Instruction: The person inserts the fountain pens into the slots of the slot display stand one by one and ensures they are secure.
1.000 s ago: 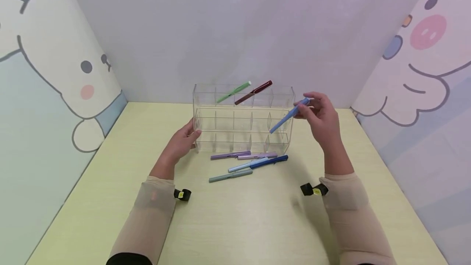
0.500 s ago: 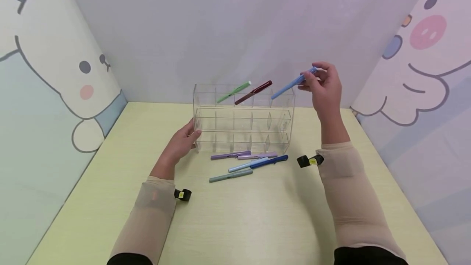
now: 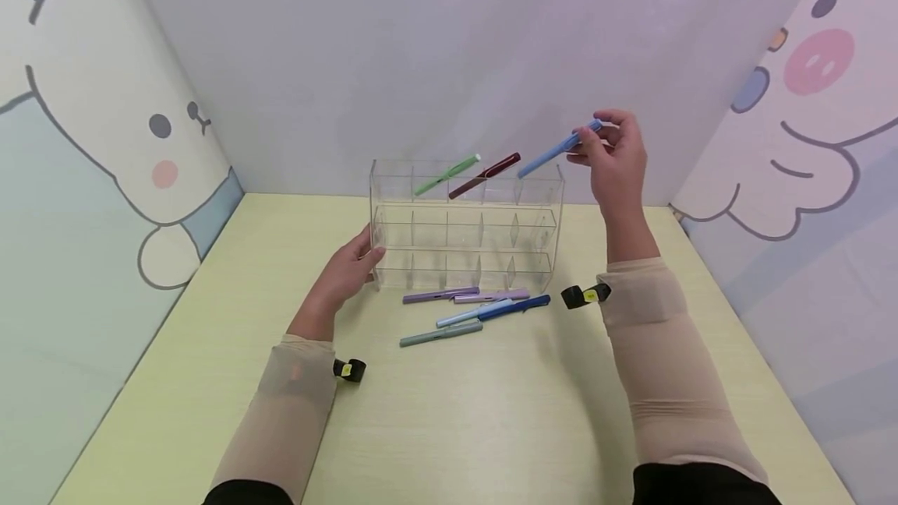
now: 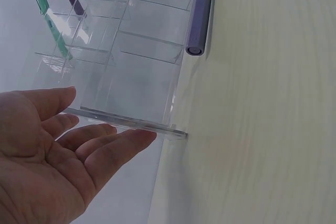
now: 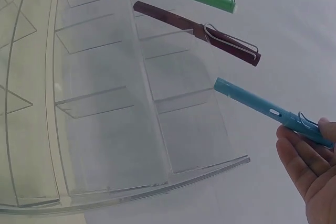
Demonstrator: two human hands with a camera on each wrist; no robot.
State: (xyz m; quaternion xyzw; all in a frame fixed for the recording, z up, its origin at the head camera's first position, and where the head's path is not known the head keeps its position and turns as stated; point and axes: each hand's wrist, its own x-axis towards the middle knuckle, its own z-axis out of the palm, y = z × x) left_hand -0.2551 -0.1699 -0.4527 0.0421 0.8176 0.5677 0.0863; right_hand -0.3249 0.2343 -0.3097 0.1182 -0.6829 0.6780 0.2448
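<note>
A clear pen rack [image 3: 463, 236] with three tiers of compartments stands at the back of the table. My left hand [image 3: 347, 267] holds it by its left side panel, thumb toward the front and fingers along the outer face in the left wrist view. My right hand [image 3: 617, 158] pinches a light blue pen [image 3: 554, 158] near its capped end. The pen slants, its lower tip close to the rack's top tier, right of centre. In that tier a green pen [image 3: 447, 175] and a dark red pen [image 3: 484, 176] lean in separate compartments.
Several pens lie before the rack: purple [image 3: 440, 295], lilac [image 3: 491, 297], pale blue [image 3: 473, 313], dark blue [image 3: 514, 308] and grey-green [image 3: 440, 334]. A grey wall [image 3: 449, 53] rises behind the table [image 3: 449, 419], with cartoon-printed panels at both sides.
My right hand has lifted the light blue pen from the rack's middle level to its top tier, with a slight shift in the last half second. My left hand stays on the rack.
</note>
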